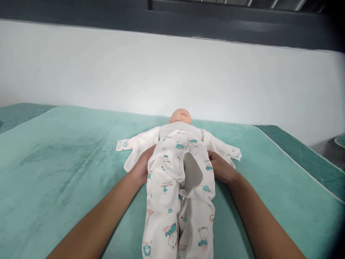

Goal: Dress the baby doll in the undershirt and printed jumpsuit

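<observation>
A baby doll (181, 115) lies on its back, head away from me, in a white long-sleeved top (147, 139) spread out at both sides. White baby pants (164, 187) with teal and pink animal prints cover its legs and reach up over its belly. Through the split crotch of the pants a pale grey surface shows. My left hand (144, 164) is closed round the left side of the pants at hip height. On the opposite side, my right hand (222, 167) closes round the pants at about the same height. Fabric hides most fingertips of both hands.
The doll lies on a teal padded cover (67, 172) with light piping along its edges. A white wall (107, 68) rises just behind the doll's head, topped by a dark band (172, 21).
</observation>
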Demonstrator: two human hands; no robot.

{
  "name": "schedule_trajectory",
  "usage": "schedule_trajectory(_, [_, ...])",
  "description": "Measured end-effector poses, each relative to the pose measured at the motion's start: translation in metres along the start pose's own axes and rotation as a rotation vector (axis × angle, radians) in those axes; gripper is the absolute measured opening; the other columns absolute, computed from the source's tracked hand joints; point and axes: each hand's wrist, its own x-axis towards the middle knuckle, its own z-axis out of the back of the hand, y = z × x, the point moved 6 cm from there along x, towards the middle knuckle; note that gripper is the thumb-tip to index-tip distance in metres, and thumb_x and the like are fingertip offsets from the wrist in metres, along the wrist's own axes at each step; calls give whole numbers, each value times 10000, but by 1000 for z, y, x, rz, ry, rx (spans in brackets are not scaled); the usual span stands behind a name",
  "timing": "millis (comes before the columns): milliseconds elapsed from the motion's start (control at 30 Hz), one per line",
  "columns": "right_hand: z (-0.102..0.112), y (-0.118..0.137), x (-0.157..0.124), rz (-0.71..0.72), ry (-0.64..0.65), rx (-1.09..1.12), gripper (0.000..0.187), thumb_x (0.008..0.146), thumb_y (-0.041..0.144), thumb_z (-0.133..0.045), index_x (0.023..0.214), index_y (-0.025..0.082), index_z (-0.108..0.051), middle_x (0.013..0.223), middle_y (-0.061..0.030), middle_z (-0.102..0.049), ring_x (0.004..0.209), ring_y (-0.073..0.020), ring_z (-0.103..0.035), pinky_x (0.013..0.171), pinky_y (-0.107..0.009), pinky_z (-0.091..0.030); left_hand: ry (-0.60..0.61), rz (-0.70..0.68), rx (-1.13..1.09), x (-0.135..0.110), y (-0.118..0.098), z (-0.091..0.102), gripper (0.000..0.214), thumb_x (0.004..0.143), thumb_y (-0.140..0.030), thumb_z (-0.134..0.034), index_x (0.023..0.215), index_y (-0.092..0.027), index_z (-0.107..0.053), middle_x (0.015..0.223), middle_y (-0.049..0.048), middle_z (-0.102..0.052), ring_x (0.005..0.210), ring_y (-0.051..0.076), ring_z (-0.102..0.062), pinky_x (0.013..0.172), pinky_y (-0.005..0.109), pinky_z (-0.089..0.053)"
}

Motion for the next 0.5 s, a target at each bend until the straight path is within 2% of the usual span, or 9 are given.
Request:
schedule_trajectory(100, [-3,4,0,3,-31,-82,374,714,326,-767,1064,204,-717,935,-63,-757,885,-267,-681,782,-389,-527,-29,-25,18,0,-1,2,169,708,-308,-777,711,-163,-691,560,-13,-601,547,143,-539,595,283,-428])
schedule_trajectory(233, [2,10,-2,110,-154,-180,387,731,337,-747,1102,237,-700,1003,-68,-748,1035,-294,-643,909,-431,-498,-40,-89,46,3,-3,1,236,691,-303,-786,859,-148,-731,713,32,-697,678,185,-627,656,290,-467])
schedule_trajectory(300, [2,10,-3,126,-171,-189,388,739,329,-740,1115,245,-692,1033,-73,-741,1089,-304,-619,941,-441,-483,-31,-96,57,3,-3,-1,273,698,-312,-780,916,-152,-739,763,45,-718,750,213,-653,685,300,-475])
schedule_trajectory(400, [-1,14,-3,164,-167,-221,366,734,302,-742,1094,250,-701,1065,-72,-731,1112,-316,-603,957,-446,-470,-27,-86,48,2,-3,-1,216,698,-303,-775,858,-164,-737,730,31,-708,738,218,-649,684,307,-470])
schedule_trajectory(500, [-2,26,-4,243,-242,-314,344,671,283,-784,1009,250,-725,1035,-59,-735,1070,-326,-611,943,-445,-468,-37,-29,14,1,0,0,178,673,-301,-785,763,-166,-713,685,22,-688,667,200,-623,663,317,-464])
